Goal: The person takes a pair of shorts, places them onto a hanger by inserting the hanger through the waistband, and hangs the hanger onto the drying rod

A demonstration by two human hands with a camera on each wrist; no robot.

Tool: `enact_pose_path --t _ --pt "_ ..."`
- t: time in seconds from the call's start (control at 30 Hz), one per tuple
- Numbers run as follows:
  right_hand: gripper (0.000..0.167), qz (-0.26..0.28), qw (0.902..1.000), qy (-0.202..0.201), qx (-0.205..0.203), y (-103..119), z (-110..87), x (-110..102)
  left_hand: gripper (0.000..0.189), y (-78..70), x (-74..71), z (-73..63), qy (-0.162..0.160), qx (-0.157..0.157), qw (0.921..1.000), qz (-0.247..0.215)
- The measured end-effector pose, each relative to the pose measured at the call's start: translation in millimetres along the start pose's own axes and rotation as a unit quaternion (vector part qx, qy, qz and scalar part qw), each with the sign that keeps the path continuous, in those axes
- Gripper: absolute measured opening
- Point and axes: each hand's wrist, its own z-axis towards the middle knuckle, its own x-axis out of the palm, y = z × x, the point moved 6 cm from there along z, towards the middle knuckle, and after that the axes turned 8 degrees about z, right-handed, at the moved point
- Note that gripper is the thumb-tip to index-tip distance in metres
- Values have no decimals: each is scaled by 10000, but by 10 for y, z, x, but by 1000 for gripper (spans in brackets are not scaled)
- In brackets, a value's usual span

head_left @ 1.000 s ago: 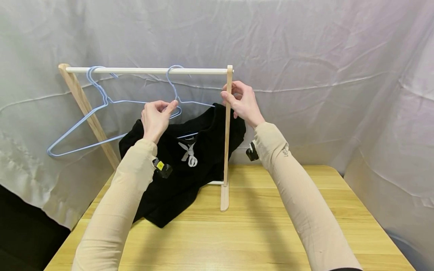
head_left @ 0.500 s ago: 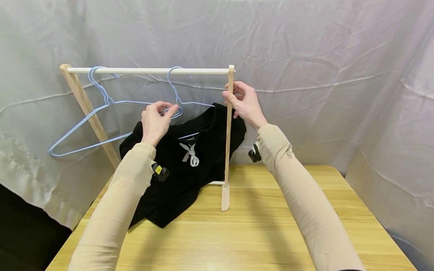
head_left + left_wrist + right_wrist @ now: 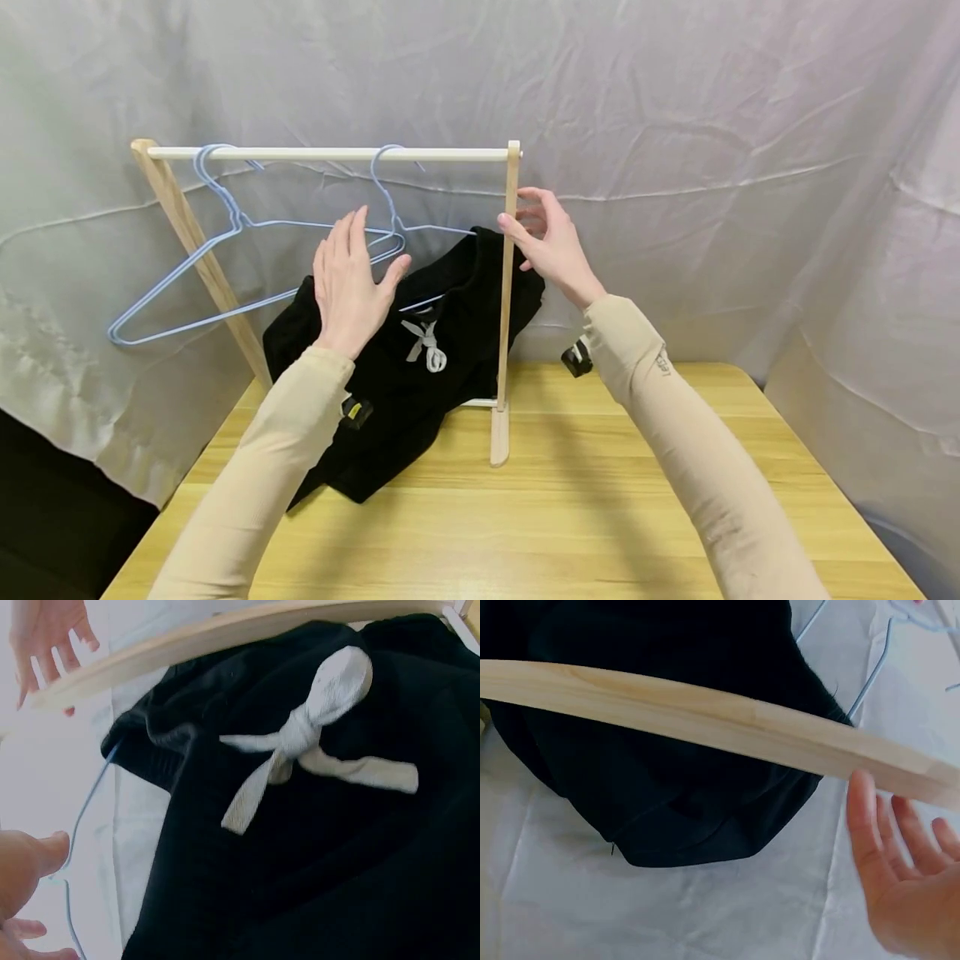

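Observation:
A black garment (image 3: 375,392) with a white drawstring bow (image 3: 427,346) hangs on a light blue hanger (image 3: 392,207), its lower part reaching the table. My left hand (image 3: 347,287) is spread before the garment and the hanger ends, thumb apart from the fingers, holding nothing. In the left wrist view, its thumb appears by the blue wire. My right hand (image 3: 553,246) is at the rack's right wooden post (image 3: 506,308), fingers loosely bent behind it. In the right wrist view, a fingertip is at the post's edge; whether it touches, I cannot tell.
The rack's white rail (image 3: 315,155) also bears other blue hangers (image 3: 168,283) at the left, beside the left wooden post (image 3: 187,225). A wooden table (image 3: 637,500) lies beneath the rack. Grey cloth (image 3: 675,100) hangs behind and at the sides.
My left hand, earlier pinching near the blue hanger's end, has spread its fingers and dropped slightly. My right hand has eased a little right and down, its fingers looser by the post.

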Motion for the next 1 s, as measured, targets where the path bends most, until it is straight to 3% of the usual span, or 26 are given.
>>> enact_pose_path --t 0.3,0.47,0.7,0.87,1.0 --pt "57 -297 9994 181 -51 15 -376 -87 79 -87 -7 -292 202 256 9994 62" --pt "49 -525 9978 283 -281 16 -646 -168 76 -130 -12 -470 103 456 9988 108" --pt "40 -827 9947 442 -423 -143 -1076 -279 70 -189 71 -759 188 703 9972 164" --pt "38 -1352 9867 505 -750 -342 -1420 -341 68 -174 162 -1003 493 656 9964 200" --pt "38 -1956 9744 425 -1023 -526 -1676 -403 67 -142 237 -1207 766 580 9951 245"
